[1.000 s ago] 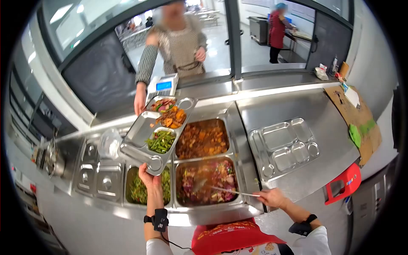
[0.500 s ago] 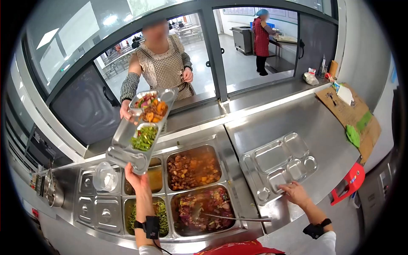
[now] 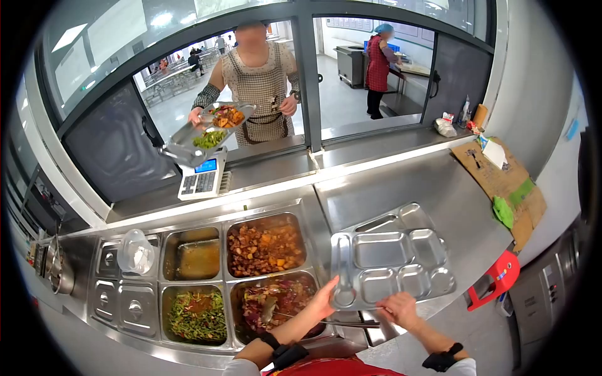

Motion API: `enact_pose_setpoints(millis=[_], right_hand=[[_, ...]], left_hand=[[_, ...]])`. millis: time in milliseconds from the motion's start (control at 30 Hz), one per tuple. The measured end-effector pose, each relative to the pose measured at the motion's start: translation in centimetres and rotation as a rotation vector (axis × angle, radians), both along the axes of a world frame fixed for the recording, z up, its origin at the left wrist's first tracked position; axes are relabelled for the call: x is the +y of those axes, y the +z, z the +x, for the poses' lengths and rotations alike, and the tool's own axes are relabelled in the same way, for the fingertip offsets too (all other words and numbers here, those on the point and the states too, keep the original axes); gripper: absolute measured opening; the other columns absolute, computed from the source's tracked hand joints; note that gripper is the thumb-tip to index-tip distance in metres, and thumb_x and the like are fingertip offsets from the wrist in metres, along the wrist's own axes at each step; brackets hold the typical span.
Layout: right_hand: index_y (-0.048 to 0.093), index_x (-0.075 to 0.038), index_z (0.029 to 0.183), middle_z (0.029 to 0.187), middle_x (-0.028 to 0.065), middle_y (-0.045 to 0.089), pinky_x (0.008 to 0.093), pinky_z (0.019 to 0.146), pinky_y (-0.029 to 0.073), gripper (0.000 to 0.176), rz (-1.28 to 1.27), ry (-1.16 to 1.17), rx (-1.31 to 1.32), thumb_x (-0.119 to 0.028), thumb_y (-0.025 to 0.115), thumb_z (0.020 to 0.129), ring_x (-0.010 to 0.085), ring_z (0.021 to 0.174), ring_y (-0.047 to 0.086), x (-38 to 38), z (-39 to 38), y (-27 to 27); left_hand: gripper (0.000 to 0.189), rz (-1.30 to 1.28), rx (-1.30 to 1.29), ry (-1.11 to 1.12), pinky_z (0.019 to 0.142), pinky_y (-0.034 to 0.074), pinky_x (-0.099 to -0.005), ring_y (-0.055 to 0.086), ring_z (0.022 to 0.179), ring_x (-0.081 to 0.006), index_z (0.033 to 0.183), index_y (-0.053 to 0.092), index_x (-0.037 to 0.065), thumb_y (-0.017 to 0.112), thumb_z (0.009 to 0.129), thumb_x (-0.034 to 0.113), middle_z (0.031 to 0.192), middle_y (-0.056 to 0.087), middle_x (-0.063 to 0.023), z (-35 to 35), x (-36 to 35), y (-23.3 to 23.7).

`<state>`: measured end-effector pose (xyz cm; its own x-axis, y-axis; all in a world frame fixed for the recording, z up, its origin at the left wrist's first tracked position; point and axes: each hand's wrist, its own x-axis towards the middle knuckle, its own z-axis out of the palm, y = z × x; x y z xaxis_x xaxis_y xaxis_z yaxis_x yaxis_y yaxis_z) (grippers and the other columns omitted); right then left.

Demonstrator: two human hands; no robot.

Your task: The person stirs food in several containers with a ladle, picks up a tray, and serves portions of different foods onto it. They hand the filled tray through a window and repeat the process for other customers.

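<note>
A compartment tray (image 3: 384, 249) of stainless steel is tilted up a little above the counter at right. My left hand (image 3: 325, 299) grips its left edge near the lower corner. At the near edge, my right hand (image 3: 399, 308) is closed on the rim with fingers bent. Behind and partly under it lies another metal tray (image 3: 414, 216), mostly hidden. Left of my hands, a ladle (image 3: 351, 324) rests in the pan of purplish meat and vegetables (image 3: 269, 304). Across the counter, a person in a checked apron (image 3: 260, 94) holds a filled tray (image 3: 210, 133).
Sunk in the counter are pans of braised chunks (image 3: 266, 244), chopped green vegetables (image 3: 195, 313) and broth (image 3: 193, 255). A plastic tub (image 3: 135, 252) sits on lidded pans. A keypad device (image 3: 204, 177) stands on the sill. Cardboard (image 3: 501, 182) and a red stool (image 3: 495, 282) are at right.
My left hand has let go of the filled tray, which the other person has drawn back over the sill. It has moved right to the empty tray, whose near side has lifted.
</note>
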<state>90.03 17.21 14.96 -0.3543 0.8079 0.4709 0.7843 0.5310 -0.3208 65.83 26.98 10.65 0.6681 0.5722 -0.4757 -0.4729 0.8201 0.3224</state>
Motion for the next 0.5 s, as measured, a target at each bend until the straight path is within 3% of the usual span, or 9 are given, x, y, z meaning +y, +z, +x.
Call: enact_pose_setpoints(millis=[33, 133, 233, 267, 300, 400, 467, 500], right_hand=[[0.066, -0.014, 0.085, 0.079, -0.0012, 0.064, 0.0322, 0.061, 0.043, 0.016, -0.008, 0.007, 0.040, -0.021, 0.072, 0.072, 0.0180, 0.069, 0.059, -1.0, -0.5, -0.3], [0.066, -0.014, 0.087, 0.088, -0.0001, 0.064, 0.0302, 0.068, 0.045, 0.016, -0.036, 0.074, 0.079, -0.018, 0.071, 0.072, 0.0179, 0.077, 0.060, -2.9, -1.5, -1.5], [0.066, -0.015, 0.092, 0.094, 0.0013, 0.063, 0.0299, 0.073, 0.047, 0.019, 0.045, 0.336, 0.080, -0.015, 0.069, 0.073, 0.0179, 0.084, 0.060, -4.5, -3.1, -2.3], [0.066, -0.015, 0.096, 0.095, 0.0011, 0.062, 0.0309, 0.074, 0.048, 0.023, -0.058, 0.441, 0.137, -0.014, 0.069, 0.073, 0.0194, 0.086, 0.060, -4.6, -4.1, -2.1], [0.064, -0.016, 0.101, 0.098, 0.0019, 0.062, 0.0341, 0.075, 0.049, 0.025, -0.188, 0.519, 0.048, -0.019, 0.068, 0.076, 0.0201, 0.088, 0.060, -4.8, -4.4, -3.1], [0.055, -0.017, 0.118, 0.109, 0.0064, 0.056, 0.0336, 0.076, 0.048, 0.041, -0.240, 0.392, -0.208, -0.026, 0.063, 0.079, 0.0221, 0.089, 0.059, -3.5, -5.2, -7.1], [0.043, -0.022, 0.133, 0.097, 0.0076, 0.052, 0.0340, 0.067, 0.050, 0.057, -0.180, 0.329, -0.422, -0.016, 0.057, 0.078, 0.0226, 0.081, 0.060, -2.7, -5.5, -9.2], [0.037, -0.022, 0.138, 0.094, 0.0085, 0.049, 0.0352, 0.059, 0.050, 0.064, -0.289, 0.315, -0.451, -0.010, 0.054, 0.077, 0.0236, 0.072, 0.060, -2.5, -6.3, -8.3]], left_hand=[[0.054, -0.044, 0.016, 0.000, 0.082, 0.052, -0.0418, 0.060, 0.099, -0.0238, 0.124, 0.045, 0.003, 0.069, 0.082, 0.027, 0.113, 0.058, -0.0123, 0.4, -0.1, 0.0], [0.045, 0.027, 0.418, 0.120, 0.077, 0.054, -0.0381, 0.064, 0.086, -0.0228, 0.118, 0.049, 0.000, 0.069, 0.082, 0.017, 0.107, 0.061, -0.0117, 0.1, -2.3, 1.7], [0.041, 0.071, 0.364, 0.271, 0.076, 0.054, -0.0374, 0.065, 0.084, -0.0222, 0.113, 0.053, 0.001, 0.071, 0.079, 0.016, 0.098, 0.063, -0.0104, -4.1, -5.3, 2.1], [0.039, 0.053, 0.427, 0.347, 0.075, 0.055, -0.0375, 0.065, 0.084, -0.0216, 0.111, 0.054, 0.001, 0.072, 0.079, 0.016, 0.096, 0.064, -0.0097, -6.4, -6.4, 0.1], [0.038, 0.033, 0.494, 0.421, 0.074, 0.055, -0.0376, 0.064, 0.084, -0.0210, 0.108, 0.056, 0.001, 0.072, 0.078, 0.017, 0.094, 0.064, -0.0091, -9.0, -7.5, -1.6], [0.036, 0.070, 0.562, 0.675, 0.074, 0.054, -0.0358, 0.064, 0.084, -0.0215, 0.109, 0.055, 0.002, 0.069, 0.080, 0.017, 0.101, 0.063, -0.0090, -16.0, -12.3, -0.5], [0.037, 0.081, 0.637, 0.886, 0.079, 0.053, -0.0345, 0.063, 0.091, -0.0216, 0.114, 0.054, 0.002, 0.064, 0.084, 0.021, 0.107, 0.061, -0.0089, -18.7, -16.1, 2.3], [0.038, 0.094, 0.679, 0.971, 0.082, 0.052, -0.0340, 0.061, 0.096, -0.0215, 0.117, 0.053, 0.002, 0.062, 0.087, 0.024, 0.111, 0.060, -0.0087, -19.7, -17.6, 4.0]])
